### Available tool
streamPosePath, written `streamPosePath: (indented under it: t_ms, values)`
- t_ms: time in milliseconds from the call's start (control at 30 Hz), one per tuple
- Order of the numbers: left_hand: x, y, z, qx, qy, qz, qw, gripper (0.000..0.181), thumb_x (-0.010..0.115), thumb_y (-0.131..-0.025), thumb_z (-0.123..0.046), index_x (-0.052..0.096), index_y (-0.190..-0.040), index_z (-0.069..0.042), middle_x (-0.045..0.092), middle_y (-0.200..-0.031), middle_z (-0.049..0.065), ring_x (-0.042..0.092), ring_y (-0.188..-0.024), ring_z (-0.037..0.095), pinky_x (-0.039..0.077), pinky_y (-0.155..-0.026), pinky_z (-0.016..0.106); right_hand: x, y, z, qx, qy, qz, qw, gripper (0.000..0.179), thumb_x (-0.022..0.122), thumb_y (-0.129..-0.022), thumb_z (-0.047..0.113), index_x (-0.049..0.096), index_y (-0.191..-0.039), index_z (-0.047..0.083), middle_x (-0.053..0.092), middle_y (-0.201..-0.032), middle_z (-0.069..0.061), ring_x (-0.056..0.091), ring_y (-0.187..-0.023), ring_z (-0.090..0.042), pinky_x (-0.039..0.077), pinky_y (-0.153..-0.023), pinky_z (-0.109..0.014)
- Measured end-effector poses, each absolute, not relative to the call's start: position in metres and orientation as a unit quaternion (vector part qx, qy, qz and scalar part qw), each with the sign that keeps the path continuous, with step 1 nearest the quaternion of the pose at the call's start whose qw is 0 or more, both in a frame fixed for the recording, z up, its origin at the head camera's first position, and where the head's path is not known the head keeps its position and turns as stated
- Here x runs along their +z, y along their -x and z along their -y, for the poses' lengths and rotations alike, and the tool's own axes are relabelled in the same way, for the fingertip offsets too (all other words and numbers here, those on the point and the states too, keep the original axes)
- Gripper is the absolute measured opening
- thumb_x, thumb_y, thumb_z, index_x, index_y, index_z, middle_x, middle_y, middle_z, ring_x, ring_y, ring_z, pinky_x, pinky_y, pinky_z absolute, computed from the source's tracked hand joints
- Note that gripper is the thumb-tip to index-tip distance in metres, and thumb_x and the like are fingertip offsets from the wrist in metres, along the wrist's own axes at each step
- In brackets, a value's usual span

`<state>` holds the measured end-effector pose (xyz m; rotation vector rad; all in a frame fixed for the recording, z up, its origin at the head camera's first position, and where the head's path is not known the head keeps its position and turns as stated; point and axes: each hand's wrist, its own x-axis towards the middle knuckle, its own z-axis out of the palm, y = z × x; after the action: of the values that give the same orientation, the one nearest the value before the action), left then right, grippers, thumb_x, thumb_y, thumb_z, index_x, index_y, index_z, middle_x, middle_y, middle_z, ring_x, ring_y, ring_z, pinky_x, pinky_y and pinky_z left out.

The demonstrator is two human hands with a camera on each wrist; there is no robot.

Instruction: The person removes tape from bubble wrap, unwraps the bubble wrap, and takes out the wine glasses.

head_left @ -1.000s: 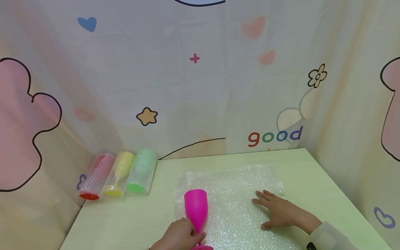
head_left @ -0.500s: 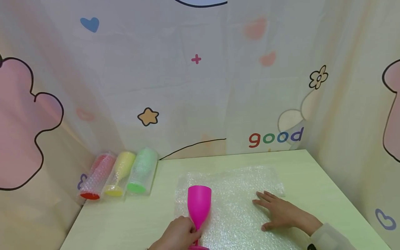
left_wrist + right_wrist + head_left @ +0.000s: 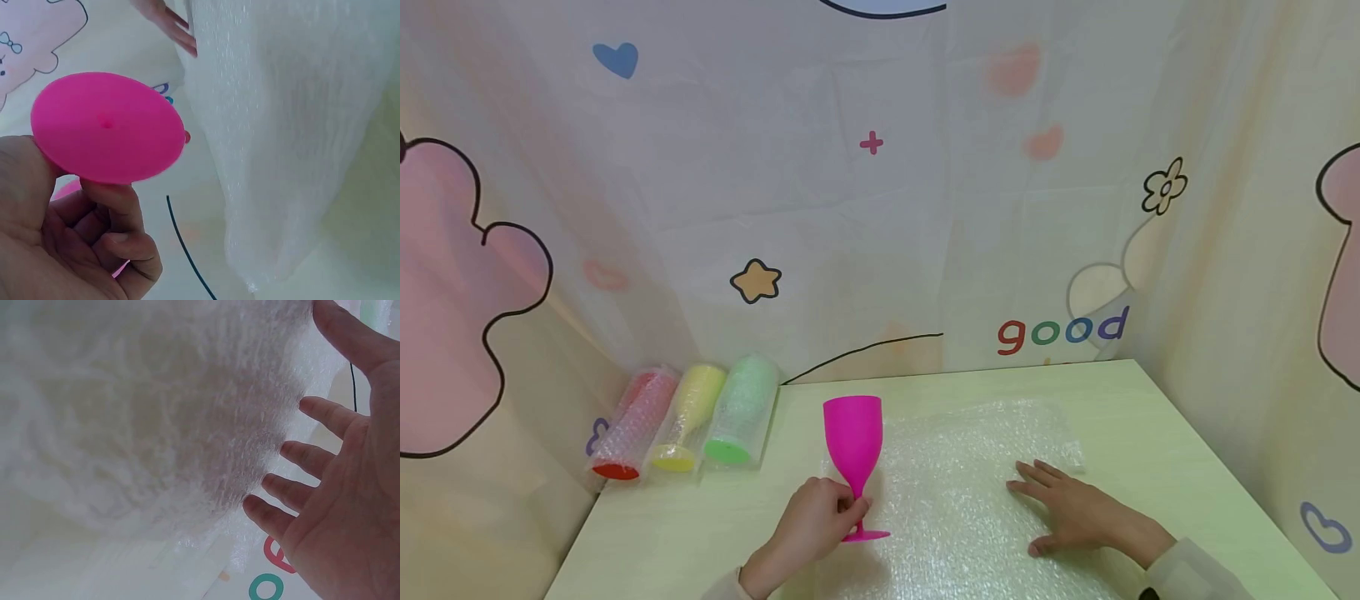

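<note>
From afar, I see the left hand [image 3: 808, 525] pinching the pink goblet [image 3: 853, 437] by its stem, upright over the bubble wrap [image 3: 955, 500], where the right hand [image 3: 1078, 510] rests, fingers spread (presumably steadying it)

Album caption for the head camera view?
Left hand holds a pink goblet by its stem; right hand rests on bubble wrap.

room to pass lies between the pink goblet [image 3: 853, 433] and right hand [image 3: 1071, 508], wrapped goblets [image 3: 691, 414] blocking far left.
</note>
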<state>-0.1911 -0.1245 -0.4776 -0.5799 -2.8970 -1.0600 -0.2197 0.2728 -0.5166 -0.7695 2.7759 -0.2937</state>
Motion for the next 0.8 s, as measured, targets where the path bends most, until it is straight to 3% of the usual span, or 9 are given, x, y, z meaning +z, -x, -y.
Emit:
streamPosePath:
  t_ms: [233, 467, 800]
  values:
    - [-0.474, 0.213, 0.127, -0.354, 0.166, 0.92, 0.015, 0.04, 0.066, -0.092, -0.025, 0.06, -0.055, -0.014, 0.043, -0.047, -0.012, 0.036, -0.047, 0.001, 0.026, -0.043, 0.016, -0.517, 0.219, -0.273, -0.109, 0.255, -0.951, 0.137, 0.092, 0.075, -0.072, 0.062, 0.046, -0.147, 0.018, 0.033, -0.159, -0.016, 0.029, -0.144, -0.048, 0.04, -0.103, -0.068]
    - [-0.467, 0.233, 0.126, -0.358, 0.174, 0.917, 0.038, 0.044, 0.066, -0.093, -0.023, 0.052, -0.052, -0.014, 0.038, -0.046, -0.01, 0.032, -0.045, 0.003, 0.024, -0.043, 0.017, -0.517, 0.218, -0.274, -0.109, 0.26, -0.951, 0.126, 0.092, 0.074, -0.071, 0.063, 0.046, -0.146, 0.018, 0.033, -0.159, -0.017, 0.029, -0.144, -0.049, 0.04, -0.102, -0.068]
    - [-0.46, 0.254, 0.125, -0.388, 0.171, 0.904, 0.057, 0.03, 0.068, -0.092, -0.018, 0.065, -0.063, -0.01, 0.044, -0.05, -0.006, 0.038, -0.049, 0.005, 0.033, -0.044, 0.018, -0.514, 0.216, -0.271, -0.113, 0.258, -0.951, 0.131, 0.091, 0.074, -0.072, 0.061, 0.046, -0.146, 0.019, 0.033, -0.159, -0.017, 0.029, -0.144, -0.049, 0.041, -0.101, -0.068]
